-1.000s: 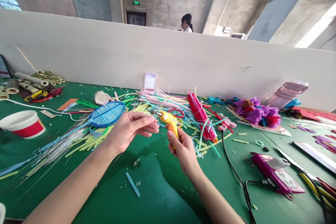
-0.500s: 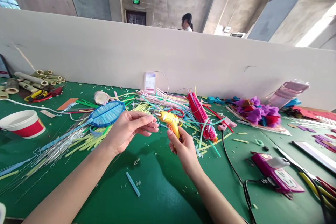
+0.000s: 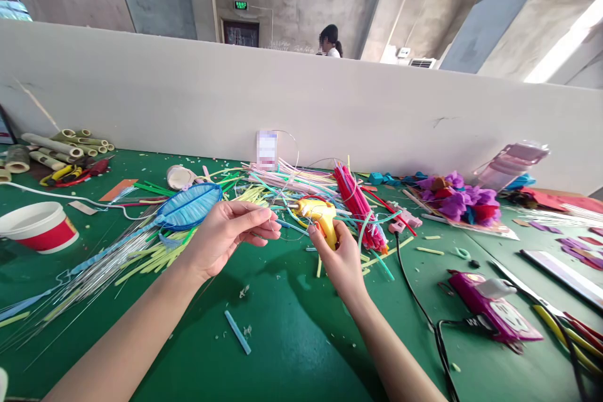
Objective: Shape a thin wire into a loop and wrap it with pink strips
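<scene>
My left hand (image 3: 235, 232) pinches a thin wire near the middle of the view, its other fingers loosely curled. Just to the right, my right hand (image 3: 340, 257) is wrapped round the yellow glue gun (image 3: 318, 208), whose nozzle points left toward my left fingertips. A small gap shows between nozzle and fingertips. Beside my left hand lies a blue leaf-shaped piece (image 3: 191, 206) with a long wrapped stem. Behind the glue gun, a bundle of red pipe cleaners (image 3: 355, 204) rests on other coloured strips.
A paper cup (image 3: 40, 227) and bamboo pieces (image 3: 66, 144) stand at the left. On the right are purple flowers (image 3: 456, 198), a magenta power strip (image 3: 492, 308) with black cables, and scissors (image 3: 532, 292). A person (image 3: 331, 42) shows beyond the white partition (image 3: 282, 94).
The glue gun has moved slightly right and turned more level, and its nozzle is farther from my left fingertips. The whole view has shifted a little.
</scene>
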`<action>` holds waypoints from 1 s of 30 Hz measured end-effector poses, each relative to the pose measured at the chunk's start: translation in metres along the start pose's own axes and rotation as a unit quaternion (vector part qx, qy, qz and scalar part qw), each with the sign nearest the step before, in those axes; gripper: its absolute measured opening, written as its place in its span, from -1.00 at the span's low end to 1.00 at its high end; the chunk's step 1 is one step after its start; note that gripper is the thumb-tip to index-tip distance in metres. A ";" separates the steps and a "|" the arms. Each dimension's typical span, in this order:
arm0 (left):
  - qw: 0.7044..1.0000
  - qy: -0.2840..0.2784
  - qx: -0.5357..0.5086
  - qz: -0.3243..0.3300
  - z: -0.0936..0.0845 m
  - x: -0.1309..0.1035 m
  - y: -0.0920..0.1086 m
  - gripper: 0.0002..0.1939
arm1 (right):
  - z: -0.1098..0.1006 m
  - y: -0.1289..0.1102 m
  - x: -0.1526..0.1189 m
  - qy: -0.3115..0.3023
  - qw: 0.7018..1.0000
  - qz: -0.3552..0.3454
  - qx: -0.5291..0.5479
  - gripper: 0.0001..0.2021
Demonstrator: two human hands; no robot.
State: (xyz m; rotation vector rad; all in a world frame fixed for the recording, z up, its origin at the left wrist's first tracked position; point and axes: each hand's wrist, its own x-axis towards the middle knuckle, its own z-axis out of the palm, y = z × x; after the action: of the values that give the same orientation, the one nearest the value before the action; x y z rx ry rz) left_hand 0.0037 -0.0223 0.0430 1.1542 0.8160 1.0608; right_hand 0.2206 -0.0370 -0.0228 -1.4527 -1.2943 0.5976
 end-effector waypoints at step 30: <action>0.999 -0.005 0.032 -0.011 0.004 0.000 -0.003 -0.81 | 0.007 -0.008 -0.011 -0.049 0.995 -0.008 0.084 -0.63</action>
State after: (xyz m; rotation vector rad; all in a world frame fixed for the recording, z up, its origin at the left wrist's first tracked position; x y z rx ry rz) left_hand 0.0085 -0.0236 0.0415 1.2009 0.8571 1.0161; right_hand 0.2087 -0.0460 -0.0211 -1.2875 -1.2980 0.7567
